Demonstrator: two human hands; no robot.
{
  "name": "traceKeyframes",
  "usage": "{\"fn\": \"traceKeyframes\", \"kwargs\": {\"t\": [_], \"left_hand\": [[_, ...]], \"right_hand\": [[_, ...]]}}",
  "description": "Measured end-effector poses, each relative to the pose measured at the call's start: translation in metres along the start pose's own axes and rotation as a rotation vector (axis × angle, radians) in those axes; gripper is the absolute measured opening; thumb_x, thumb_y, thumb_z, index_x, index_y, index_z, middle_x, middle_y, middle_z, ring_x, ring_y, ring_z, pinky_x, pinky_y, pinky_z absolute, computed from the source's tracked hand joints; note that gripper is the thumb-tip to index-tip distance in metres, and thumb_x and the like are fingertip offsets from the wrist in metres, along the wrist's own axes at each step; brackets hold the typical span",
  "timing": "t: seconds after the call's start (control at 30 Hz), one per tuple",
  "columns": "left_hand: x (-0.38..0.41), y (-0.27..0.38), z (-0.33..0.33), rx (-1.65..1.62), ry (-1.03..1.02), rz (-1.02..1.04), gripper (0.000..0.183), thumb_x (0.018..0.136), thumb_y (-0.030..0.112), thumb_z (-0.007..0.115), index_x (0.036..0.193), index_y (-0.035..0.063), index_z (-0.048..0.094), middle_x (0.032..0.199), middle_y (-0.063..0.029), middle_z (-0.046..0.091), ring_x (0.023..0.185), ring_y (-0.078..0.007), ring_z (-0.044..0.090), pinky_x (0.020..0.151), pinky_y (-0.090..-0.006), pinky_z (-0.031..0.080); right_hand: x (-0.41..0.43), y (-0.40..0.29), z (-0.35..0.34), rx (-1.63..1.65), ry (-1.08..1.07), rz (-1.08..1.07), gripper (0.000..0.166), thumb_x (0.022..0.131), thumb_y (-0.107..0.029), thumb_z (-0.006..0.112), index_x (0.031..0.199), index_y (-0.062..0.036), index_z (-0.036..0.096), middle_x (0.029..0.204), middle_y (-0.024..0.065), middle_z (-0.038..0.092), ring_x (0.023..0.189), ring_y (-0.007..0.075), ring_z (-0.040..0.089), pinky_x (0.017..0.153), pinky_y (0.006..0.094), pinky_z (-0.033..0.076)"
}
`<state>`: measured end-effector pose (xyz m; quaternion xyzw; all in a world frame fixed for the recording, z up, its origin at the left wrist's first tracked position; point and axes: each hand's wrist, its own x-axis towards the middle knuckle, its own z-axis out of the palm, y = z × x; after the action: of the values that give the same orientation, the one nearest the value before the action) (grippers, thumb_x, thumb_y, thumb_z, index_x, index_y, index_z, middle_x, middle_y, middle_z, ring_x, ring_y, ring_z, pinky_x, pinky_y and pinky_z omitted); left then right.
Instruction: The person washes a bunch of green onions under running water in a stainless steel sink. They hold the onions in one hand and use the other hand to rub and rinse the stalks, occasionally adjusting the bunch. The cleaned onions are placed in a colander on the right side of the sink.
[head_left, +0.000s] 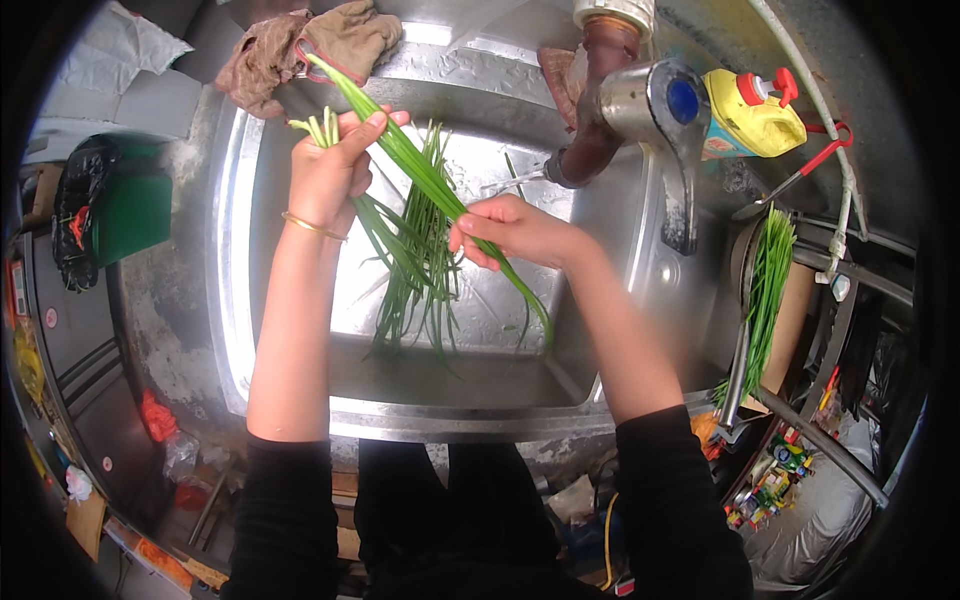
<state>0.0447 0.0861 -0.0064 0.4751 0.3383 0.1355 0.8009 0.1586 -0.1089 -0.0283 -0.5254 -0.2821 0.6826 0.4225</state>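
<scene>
My left hand (341, 161) grips a small bunch of chives (397, 251), its pale stem ends above the fist and the thin leaves hanging into the sink. Between that hand's thumb and fingers also runs a longer, broader bundle of green leaves (420, 169). Lower down, my right hand (517, 232) pinches this same bundle, which slants from upper left to lower right. More chives (431, 210) are seen in the stainless steel sink (487, 382) below, partly hidden by the held leaves. A gold bangle (313, 226) circles my left wrist.
Over the sink's right side is a tap (649, 112) with water coming from its spout. Brown cloths (307, 49) lie on the back rim. A yellow bottle (750, 116) stands behind right. Another pile of chives (769, 300) lies at the far right.
</scene>
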Motion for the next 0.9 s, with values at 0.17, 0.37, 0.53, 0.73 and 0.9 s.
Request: {"fn": "traceKeyframes", "kwargs": {"t": [0.17, 0.37, 0.53, 0.73, 0.9], "left_hand": [[-0.010, -0.005, -0.008, -0.055, 0.073, 0.040, 0.016, 0.086, 0.010, 0.057, 0.097, -0.0012, 0.059, 0.094, -0.0098, 0.066, 0.038, 0.0006, 0.024, 0.034, -0.0166, 0.019], [-0.020, 0.008, -0.015, -0.065, 0.089, 0.019, 0.018, 0.087, 0.010, 0.056, 0.101, -0.0011, 0.057, 0.097, -0.0102, 0.065, 0.038, 0.0013, 0.023, 0.035, -0.0155, 0.021], [-0.028, 0.008, -0.028, -0.158, 0.185, 0.065, 0.015, 0.083, 0.010, 0.060, 0.096, 0.0013, 0.062, 0.090, -0.0065, 0.067, 0.040, 0.0010, 0.027, 0.036, -0.0175, 0.019], [-0.033, 0.010, -0.056, -0.193, 0.288, 0.061, 0.018, 0.087, 0.011, 0.057, 0.101, 0.0005, 0.056, 0.107, -0.0106, 0.062, 0.038, 0.0002, 0.023, 0.035, -0.0164, 0.021], [-0.033, 0.015, -0.066, -0.179, 0.294, 0.086, 0.018, 0.088, 0.013, 0.056, 0.102, 0.0008, 0.056, 0.107, -0.0081, 0.062, 0.038, 0.0002, 0.022, 0.035, -0.0162, 0.020]], "right_hand": [[-0.024, 0.022, -0.007, 0.057, -0.047, 0.177, 0.025, 0.094, -0.020, 0.044, 0.098, 0.0004, 0.058, 0.072, 0.0054, 0.060, 0.067, 0.0124, 0.059, 0.060, 0.0258, 0.043], [-0.050, 0.082, -0.022, 0.022, -0.098, 0.438, 0.023, 0.091, -0.006, 0.043, 0.109, -0.0008, 0.057, 0.098, 0.0099, 0.065, 0.084, 0.0170, 0.063, 0.064, 0.0231, 0.043], [-0.047, 0.084, -0.031, -0.173, 0.047, 0.597, 0.025, 0.087, -0.007, 0.047, 0.110, -0.0089, 0.058, 0.112, 0.0031, 0.061, 0.095, 0.0148, 0.061, 0.073, 0.0286, 0.042], [-0.047, 0.057, -0.041, 0.123, 0.036, 0.596, 0.026, 0.085, -0.011, 0.053, 0.110, -0.0110, 0.058, 0.119, 0.0052, 0.057, 0.107, 0.0156, 0.055, 0.084, 0.0311, 0.040], [-0.044, 0.051, -0.042, 0.266, -0.076, 0.577, 0.036, 0.084, -0.014, 0.052, 0.119, -0.0040, 0.052, 0.119, 0.0091, 0.057, 0.108, 0.0186, 0.055, 0.087, 0.0330, 0.041]]}}
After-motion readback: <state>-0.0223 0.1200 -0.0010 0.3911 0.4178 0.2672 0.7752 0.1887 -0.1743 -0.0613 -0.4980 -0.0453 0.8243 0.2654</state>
